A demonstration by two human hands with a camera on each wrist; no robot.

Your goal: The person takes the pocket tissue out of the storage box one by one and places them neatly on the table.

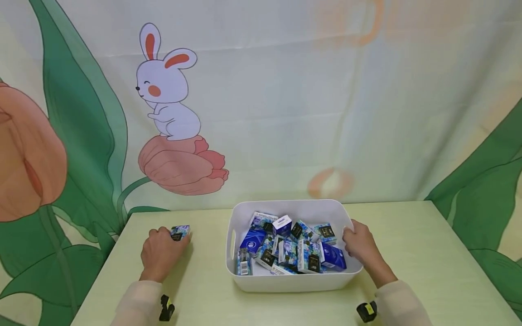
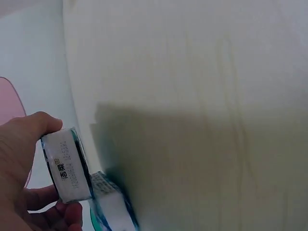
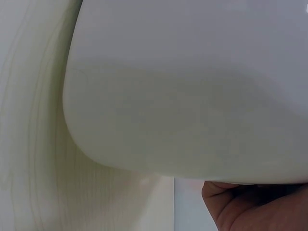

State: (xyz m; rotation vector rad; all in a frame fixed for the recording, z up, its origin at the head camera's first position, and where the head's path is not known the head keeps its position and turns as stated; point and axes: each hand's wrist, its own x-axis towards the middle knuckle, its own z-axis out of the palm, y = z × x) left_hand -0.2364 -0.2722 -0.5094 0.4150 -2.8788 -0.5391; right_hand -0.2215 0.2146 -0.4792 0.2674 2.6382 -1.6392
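At the left of the table, my left hand (image 1: 163, 251) pinches a blue-patterned pocket tissue pack (image 1: 179, 232). In the left wrist view the held tissue pack (image 2: 67, 166) shows its white printed end between thumb and fingers. A second tissue pack (image 2: 113, 207) sits right beside it, overlapping it in this view. My right hand (image 1: 363, 242) grips the right end of a white plastic basket (image 1: 285, 283), its fingers at the rim by the handle. Blue and patterned tissue packs (image 1: 287, 251), several of them, lie jumbled inside the basket.
The pale wooden table (image 1: 204, 290) carries the basket near its middle. A fabric backdrop (image 1: 277, 113) printed with a rabbit and flowers hangs right behind the far edge. A dark wrist camera (image 1: 166, 308) shows by the left sleeve, another camera (image 1: 367, 311) by the right.
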